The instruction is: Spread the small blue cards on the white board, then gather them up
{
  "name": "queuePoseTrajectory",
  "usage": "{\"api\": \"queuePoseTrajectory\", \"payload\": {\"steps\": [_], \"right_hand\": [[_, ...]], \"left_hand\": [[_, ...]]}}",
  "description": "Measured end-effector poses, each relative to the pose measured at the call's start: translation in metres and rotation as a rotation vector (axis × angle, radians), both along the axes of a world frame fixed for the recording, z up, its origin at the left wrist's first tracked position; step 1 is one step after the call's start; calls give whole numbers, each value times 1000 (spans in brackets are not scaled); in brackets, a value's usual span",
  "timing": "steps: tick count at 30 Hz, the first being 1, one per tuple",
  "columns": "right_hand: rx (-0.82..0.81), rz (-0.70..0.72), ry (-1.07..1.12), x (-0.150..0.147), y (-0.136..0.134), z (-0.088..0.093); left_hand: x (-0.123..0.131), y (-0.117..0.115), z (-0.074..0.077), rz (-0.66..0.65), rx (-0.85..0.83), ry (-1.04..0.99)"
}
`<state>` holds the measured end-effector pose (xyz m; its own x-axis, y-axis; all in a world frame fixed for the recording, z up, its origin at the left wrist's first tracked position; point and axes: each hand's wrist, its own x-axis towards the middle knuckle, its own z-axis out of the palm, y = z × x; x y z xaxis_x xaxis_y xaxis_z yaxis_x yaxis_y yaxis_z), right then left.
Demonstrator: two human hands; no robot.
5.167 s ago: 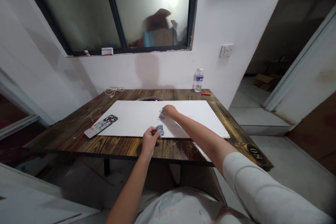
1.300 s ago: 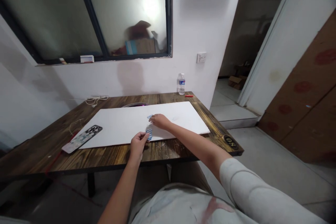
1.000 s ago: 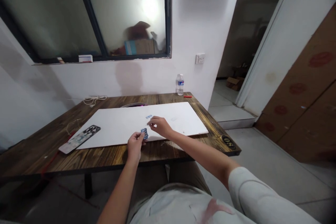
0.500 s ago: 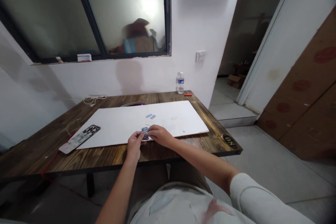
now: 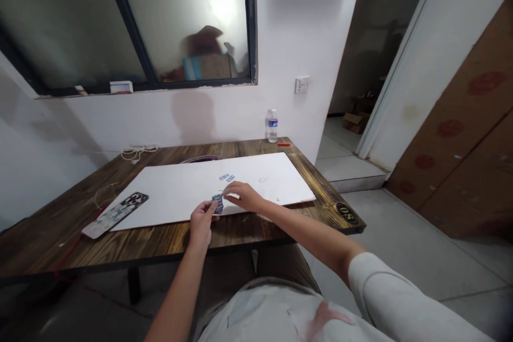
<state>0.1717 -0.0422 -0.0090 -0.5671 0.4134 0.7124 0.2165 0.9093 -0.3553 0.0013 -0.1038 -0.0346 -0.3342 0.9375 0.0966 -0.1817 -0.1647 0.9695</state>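
My left hand (image 5: 202,219) is shut on a small stack of blue-and-white paper pieces (image 5: 218,203), holding it just over the near edge of a white board (image 5: 176,192). My right hand (image 5: 240,196) is right beside the stack, with its fingertips reaching toward the stack's upper end. Whether those fingers hold anything is hidden at this size. A little farther up the board lie a couple of similar small pieces (image 5: 226,177), apart from both hands.
The board lies on a dark wooden table (image 5: 160,240), and a phone in a patterned case (image 5: 115,215) sits at its left edge. A water bottle (image 5: 272,126) and a red pen (image 5: 284,144) stand at the far edge, near a white cable (image 5: 138,154).
My right hand has drawn slightly back from the stack since half a second ago. Over the last second both hands came closer together, and the loose pieces stayed on the board.
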Motion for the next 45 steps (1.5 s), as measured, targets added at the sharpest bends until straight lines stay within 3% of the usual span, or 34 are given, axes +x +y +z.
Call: {"api": "queuePoseTrajectory", "payload": {"steps": [3,7,14,25,29,36,41,45], "right_hand": [[-65,-233,-66,0,34,3],[-96,-422,-396,-8,75,2],[-39,-454,-917,-27,102,3],[175,-378,-1004,-31,98,6],[257,-380,-973,-29,97,3],[149,-454,-785,-17,87,8],[78,-344,-411,-5,59,14],[165,-232,-121,-3,20,16]], "left_hand": [[-1,1,-3,23,13,-1],[-1,1,-4,26,13,15],[2,0,-2,29,-2,-18],[2,-3,-1,16,6,-24],[0,-2,-3,22,5,-17],[-1,-1,-4,21,-6,-3],[-2,-1,-7,21,-6,5],[-2,0,-5,22,-9,-4]]}}
